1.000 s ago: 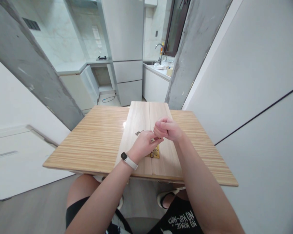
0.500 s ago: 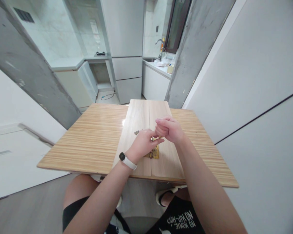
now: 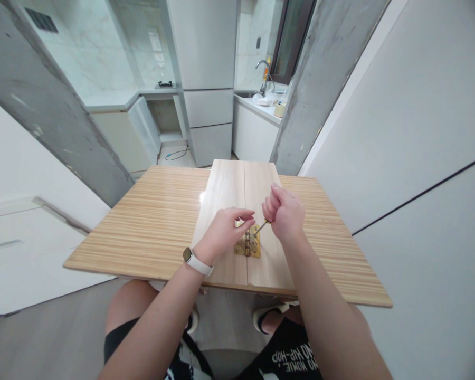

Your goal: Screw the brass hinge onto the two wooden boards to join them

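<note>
Your right hand (image 3: 285, 214) is curled into a fist around the handle of a small screwdriver (image 3: 262, 227). Its thin metal shaft slants down and to the left from under your fist, with the tip at the upper part of a brass hinge (image 3: 248, 245). Your left hand (image 3: 222, 232) lies just left of the hinge, palm down, with the thumb and forefinger reaching out toward the screwdriver's tip. The two fingertips are pinched close together there; whether they hold a screw is too small to tell. A white smartwatch (image 3: 195, 260) sits on your left wrist.

The hinge lies flat across the seam between two pale wooden boards (image 3: 229, 184), which lie side by side and run away from you. One leaf rests on each board, near the end closest to you. The boards rest on a striped wooden tabletop (image 3: 154, 221), which spreads out to both sides of them.

Below the table edge are your knees, dark shorts and white sandals above a grey floor. A plain white wall (image 3: 411, 121) rises close on your right. Ahead, between two rough grey concrete pillars, is a kitchen with white cabinets, a tall white refrigerator (image 3: 206, 79) and a sink with a curved tap (image 3: 264, 71).
</note>
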Motion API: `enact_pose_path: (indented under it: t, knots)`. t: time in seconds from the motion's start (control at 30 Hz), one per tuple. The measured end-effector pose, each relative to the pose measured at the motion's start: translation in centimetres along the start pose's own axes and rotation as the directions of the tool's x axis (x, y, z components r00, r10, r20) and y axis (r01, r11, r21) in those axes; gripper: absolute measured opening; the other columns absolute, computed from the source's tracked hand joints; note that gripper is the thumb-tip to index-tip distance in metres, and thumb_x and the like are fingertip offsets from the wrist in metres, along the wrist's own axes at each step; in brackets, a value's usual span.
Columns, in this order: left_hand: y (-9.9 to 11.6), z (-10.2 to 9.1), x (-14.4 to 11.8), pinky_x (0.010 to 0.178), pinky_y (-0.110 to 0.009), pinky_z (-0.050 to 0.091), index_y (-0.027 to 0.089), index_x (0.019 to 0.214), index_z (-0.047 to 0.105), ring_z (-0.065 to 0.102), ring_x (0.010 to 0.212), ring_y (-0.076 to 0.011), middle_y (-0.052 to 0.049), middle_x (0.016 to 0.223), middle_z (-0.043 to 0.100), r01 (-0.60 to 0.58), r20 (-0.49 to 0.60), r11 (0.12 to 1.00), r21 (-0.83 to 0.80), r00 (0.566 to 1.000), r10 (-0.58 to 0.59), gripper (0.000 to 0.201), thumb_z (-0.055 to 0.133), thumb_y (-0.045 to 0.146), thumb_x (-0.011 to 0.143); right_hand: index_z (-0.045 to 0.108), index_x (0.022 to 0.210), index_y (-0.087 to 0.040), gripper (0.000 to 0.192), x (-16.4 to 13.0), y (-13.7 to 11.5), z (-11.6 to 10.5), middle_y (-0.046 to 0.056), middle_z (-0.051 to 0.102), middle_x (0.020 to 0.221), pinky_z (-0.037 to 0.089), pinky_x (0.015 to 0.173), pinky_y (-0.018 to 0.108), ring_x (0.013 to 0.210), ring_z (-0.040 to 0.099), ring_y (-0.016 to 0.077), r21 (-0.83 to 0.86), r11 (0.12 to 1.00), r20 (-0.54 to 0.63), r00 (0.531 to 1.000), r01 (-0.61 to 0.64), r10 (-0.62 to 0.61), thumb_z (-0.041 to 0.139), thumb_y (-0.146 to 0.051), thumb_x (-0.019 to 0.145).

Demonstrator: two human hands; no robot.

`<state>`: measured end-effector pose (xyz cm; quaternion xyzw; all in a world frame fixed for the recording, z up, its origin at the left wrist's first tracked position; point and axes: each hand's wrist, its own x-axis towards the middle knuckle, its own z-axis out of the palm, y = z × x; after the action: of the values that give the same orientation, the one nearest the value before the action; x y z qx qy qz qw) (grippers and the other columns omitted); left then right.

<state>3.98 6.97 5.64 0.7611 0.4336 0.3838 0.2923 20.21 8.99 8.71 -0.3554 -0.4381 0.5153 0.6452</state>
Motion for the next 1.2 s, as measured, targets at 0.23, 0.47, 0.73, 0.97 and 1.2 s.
enact_pose_path:
  t: [0.23, 0.47, 0.73, 0.97, 1.2]
  knots:
    - [1.2, 1.5, 0.0, 0.084, -0.032, 0.056, 0.021, 0.103, 0.081, 0.073, 0.092, -0.0219, -0.006, 0.098, 0.080, -0.131, 0.029, 0.987, 0.095, 0.991, 0.129, 0.022, 0.074, 0.009, 0.086, 0.039, 0.054, -0.027, 0.055, -2.6, 1.9, 3.1, -0.002, 0.040, 0.048, 0.029, 0.044, 0.034, 0.045, 0.039, 0.0140, -0.288, 0.944, -0.521, 0.802, 0.158, -0.293, 0.054, -0.052, 0.101]
    - [0.9, 2.4, -0.4, 0.079, -0.032, 0.052, 0.018, 0.091, 0.078, 0.071, 0.086, -0.0218, -0.007, 0.089, 0.076, -0.199, 0.013, 0.962, 0.186, 0.980, 0.200, 0.007, 0.071, 0.016, 0.093, 0.040, 0.054, -0.025, 0.058, -2.4, 1.4, 2.0, -0.004, 0.038, 0.047, 0.028, 0.045, 0.031, 0.044, 0.036, 0.0121, -0.171, 0.980, -0.317, 0.936, 0.103, -0.154, 0.057, -0.056, 0.100]
    - [0.4, 2.5, -0.2, 0.080, -0.031, 0.052, 0.020, 0.095, 0.078, 0.072, 0.086, -0.0212, -0.007, 0.092, 0.077, -0.214, -0.021, 0.960, 0.181, 0.975, 0.221, 0.010, 0.070, 0.026, 0.097, 0.067, 0.062, -0.019, 0.055, -0.3, -1.5, -1.2, 0.004, 0.064, 0.060, 0.044, 0.057, 0.031, 0.057, 0.058, 0.0171, -0.098, 0.995, 0.403, 0.915, 0.032, 0.010, 0.060, -0.060, 0.099]
    - [0.5, 1.9, 0.1, 0.078, -0.030, 0.051, 0.020, 0.089, 0.080, 0.072, 0.080, -0.0195, -0.005, 0.087, 0.079, -0.198, 0.017, 0.977, 0.080, 0.980, 0.197, 0.014, 0.070, 0.027, 0.097, 0.052, 0.049, -0.020, 0.058, 1.8, -2.2, -2.0, -0.001, 0.050, 0.042, 0.035, 0.049, 0.029, 0.041, 0.044, 0.0123, -0.061, 0.988, 0.735, 0.663, -0.144, 0.142, 0.069, -0.052, 0.095]
    - [0.6, 1.6, 0.1, 0.080, -0.029, 0.051, 0.019, 0.090, 0.083, 0.072, 0.080, -0.0190, -0.005, 0.091, 0.081, -0.118, 0.043, 0.993, 0.011, 0.992, 0.118, 0.015, 0.072, 0.029, 0.095, 0.036, 0.044, -0.022, 0.067, 1.3, -1.7, -1.0, -0.007, 0.030, 0.038, 0.017, 0.041, 0.027, 0.035, 0.025, 0.0064, -0.041, 0.974, 0.642, 0.741, -0.224, 0.197, 0.070, -0.048, 0.095]
